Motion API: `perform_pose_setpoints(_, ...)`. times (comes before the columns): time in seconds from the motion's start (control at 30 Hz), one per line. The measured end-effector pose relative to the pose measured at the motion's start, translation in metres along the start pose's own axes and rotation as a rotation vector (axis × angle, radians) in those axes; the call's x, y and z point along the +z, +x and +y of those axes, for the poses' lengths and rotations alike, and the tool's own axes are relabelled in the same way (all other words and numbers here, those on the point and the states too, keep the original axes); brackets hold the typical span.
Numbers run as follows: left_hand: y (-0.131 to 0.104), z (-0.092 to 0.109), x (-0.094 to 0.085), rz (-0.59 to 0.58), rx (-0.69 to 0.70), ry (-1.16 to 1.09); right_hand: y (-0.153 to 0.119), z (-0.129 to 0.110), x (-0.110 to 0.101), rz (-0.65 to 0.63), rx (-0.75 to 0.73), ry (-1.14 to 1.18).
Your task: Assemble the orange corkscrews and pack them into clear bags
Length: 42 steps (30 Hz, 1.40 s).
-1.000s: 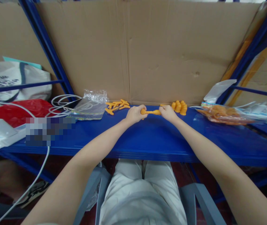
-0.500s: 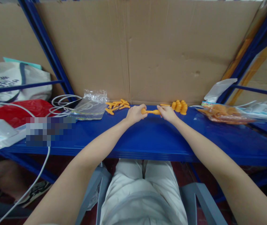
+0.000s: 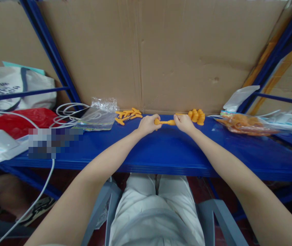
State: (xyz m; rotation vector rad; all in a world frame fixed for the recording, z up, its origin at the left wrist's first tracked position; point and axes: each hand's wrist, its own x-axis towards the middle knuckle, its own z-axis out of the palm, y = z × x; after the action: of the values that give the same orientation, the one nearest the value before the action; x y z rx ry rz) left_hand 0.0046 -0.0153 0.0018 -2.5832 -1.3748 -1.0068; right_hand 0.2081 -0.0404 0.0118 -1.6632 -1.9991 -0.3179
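Two hands on one orange ridged rod [image 3: 166, 122]. It's lying crosswise, 12 o'clock from the wearer, over the far part of the blue tabletop [image 3: 166, 150]; can't tell if it touches the surface. Left hand [image 3: 148, 125] closed narrow around the 9 o'clock end, rounded knob showing at the thumb. Right hand [image 3: 183, 123] pinching the 3 o'clock end, that tip hidden by fingers. Clocked from the rod: T-shaped orange pieces [image 3: 127, 115] at 9, clear plastic bag [image 3: 98, 120] beyond them; orange caps [image 3: 196, 116] at 3, bag of orange parts [image 3: 245, 124] farther out.
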Motion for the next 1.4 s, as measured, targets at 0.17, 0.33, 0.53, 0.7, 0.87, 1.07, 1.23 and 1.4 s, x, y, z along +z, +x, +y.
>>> perform_pose_setpoints(0.17, -0.002, 0.002, -0.002, 0.000, 0.017, 0.067, 0.001, -0.005, -0.006, -0.060, 0.074, 0.084)
perform_pose_setpoints(0.33, -0.004, 0.003, -0.004, 0.016, 0.079, 0.114, -0.002, -0.013, -0.014, -0.254, 0.247, 0.362)
perform_pose_setpoints(0.53, -0.003, 0.005, -0.009, 0.022, 0.060, 0.102, -0.001, -0.008, -0.007, -0.262, 0.247, 0.446)
perform_pose_setpoints(0.7, 0.002, 0.000, -0.006, -0.050, -0.053, -0.050, -0.002, 0.007, -0.003, -0.058, -0.110, 0.190)
perform_pose_setpoints(0.87, 0.003, -0.006, -0.003, -0.090, -0.093, -0.195, -0.007, -0.004, -0.010, -0.096, -0.349, -0.252)
perform_pose_setpoints(1.07, 0.001, -0.002, -0.001, -0.087, -0.059, -0.215, -0.010, -0.030, -0.014, -0.201, -0.285, -0.474)
perform_pose_setpoints(1.23, 0.002, 0.001, 0.000, -0.078, -0.020, -0.136, -0.012, -0.031, -0.015, -0.259, -0.199, -0.481)
perform_pose_setpoints(1.4, 0.001, 0.004, -0.004, -0.090, 0.012, -0.019, -0.013, -0.028, -0.012, -0.300, -0.179, -0.468)
